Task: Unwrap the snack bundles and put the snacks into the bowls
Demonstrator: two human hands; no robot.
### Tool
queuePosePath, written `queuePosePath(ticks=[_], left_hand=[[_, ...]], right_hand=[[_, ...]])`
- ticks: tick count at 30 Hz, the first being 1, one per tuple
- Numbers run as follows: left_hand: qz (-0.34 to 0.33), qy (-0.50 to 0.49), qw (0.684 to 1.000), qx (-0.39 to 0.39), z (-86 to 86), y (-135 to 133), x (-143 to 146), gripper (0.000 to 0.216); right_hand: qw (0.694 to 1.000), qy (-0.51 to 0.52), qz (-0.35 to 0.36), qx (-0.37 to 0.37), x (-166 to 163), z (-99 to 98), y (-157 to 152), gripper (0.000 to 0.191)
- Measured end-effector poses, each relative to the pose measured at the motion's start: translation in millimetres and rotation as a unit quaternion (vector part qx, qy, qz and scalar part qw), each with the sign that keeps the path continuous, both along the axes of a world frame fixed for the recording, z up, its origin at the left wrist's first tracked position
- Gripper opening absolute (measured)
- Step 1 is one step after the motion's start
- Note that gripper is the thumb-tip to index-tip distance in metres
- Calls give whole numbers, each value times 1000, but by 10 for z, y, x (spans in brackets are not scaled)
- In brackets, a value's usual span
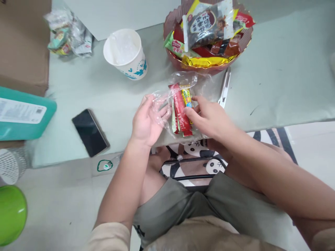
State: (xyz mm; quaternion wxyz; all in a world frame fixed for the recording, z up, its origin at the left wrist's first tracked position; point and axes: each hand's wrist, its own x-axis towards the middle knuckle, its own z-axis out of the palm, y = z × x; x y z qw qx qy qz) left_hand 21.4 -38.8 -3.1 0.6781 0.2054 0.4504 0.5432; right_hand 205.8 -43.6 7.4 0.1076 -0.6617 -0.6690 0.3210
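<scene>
So, going left to right: a teal container with a white label sits at the left edge of the tabletop, a smartphone lies slantwise near the front left corner, and some snack packets in clear plastic are bunched up by the back left corner. Then a paper cup with blue leaf print, standing nearer the back edge, with clear film inside it.

Next is the left hand, palm up, fingers apart and loosely curled, clear bag film lying over them. Can't tell if any of it is really pinched. The little stick packets are right beside it, close to the front edge, mid-tabletop: a red one on top, a yellow one and a pale green one alongside. Film's all around them, but I can't tell if they're inside the bag or on it.

Right hand is over their right side, thumb at the red stick, index bent by the yellow one; can't tell if it's actually gripping. Behind that, a pinkish bowl heaped with snacks near the back edge, and a slim white cutter, I think, just in front of it.

My read: the step in hand is handling the sticks with the bag, so the next move calls for a proper grip plus film kept clear
</scene>
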Motion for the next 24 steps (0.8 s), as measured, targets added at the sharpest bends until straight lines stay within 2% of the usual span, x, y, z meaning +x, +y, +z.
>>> queuePosePath(ticks=[3, 6, 8, 11, 13, 14, 16, 19, 22, 24], left_hand=[[-23, -50, 998, -19, 79, -9, 33, 21], [-55, -81, 995, -20, 148, -36, 74, 27], [-72, -94, 993, -15, 178, -58, 103, 30], [-79, -93, 992, -5, 188, -77, 142, 31], [-70, -85, 994, 7, 179, -72, 152, 28], [-60, -82, 995, 14, 174, -63, 149, 26], [-33, -82, 996, 29, 166, -32, 126, 23], [18, -85, 995, 58, 162, 41, 52, 23], [72, -85, 991, 77, 156, 130, -50, 25], [108, -75, 989, 70, 146, 191, -117, 25]], right_hand=[[997, 49, -44, -29, -16, -2, 27, 60], [980, 175, -91, -30, 20, -80, 26, 61], [950, 288, -114, -40, 34, -148, 5, 66], [883, 441, -140, -74, 7, -227, -46, 71], [851, 492, -163, -85, -32, -251, -76, 70], [845, 498, -175, -87, -49, -252, -85, 69], [848, 487, -190, -88, -66, -232, -91, 68], [873, 445, -174, -97, -36, -150, -72, 67], [905, 394, -88, -132, 51, -44, -43, 63], [915, 365, -19, -169, 118, 8, -32, 59]])
